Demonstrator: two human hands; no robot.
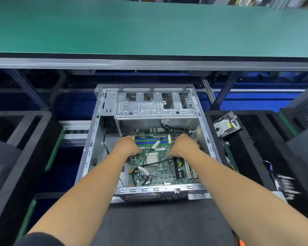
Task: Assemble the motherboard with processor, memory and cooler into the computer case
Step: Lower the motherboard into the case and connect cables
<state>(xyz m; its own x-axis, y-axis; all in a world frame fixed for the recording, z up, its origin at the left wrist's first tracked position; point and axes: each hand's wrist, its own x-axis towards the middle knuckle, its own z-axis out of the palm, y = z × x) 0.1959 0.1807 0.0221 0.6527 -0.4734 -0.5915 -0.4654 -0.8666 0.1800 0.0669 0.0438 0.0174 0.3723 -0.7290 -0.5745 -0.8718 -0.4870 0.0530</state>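
Both hands curled knuckles-up on the motherboard (155,167), left hand (129,147) at its left edge, right hand (182,147) at its right edge, grip underneath hidden, board lying inside the open computer case (149,107) at frame centre, processor (152,158) between the hands, hard drive (227,124) on black foam at right.

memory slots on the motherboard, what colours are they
Blue and green memory slots, alternating; the head view shows them.

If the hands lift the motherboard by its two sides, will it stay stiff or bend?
The motherboard is a thin flat board, so it probably flexes slightly but holds shape. Its small exposed parts suggest it is fragile. The loose black cable lying across it looks floppy and might snag.
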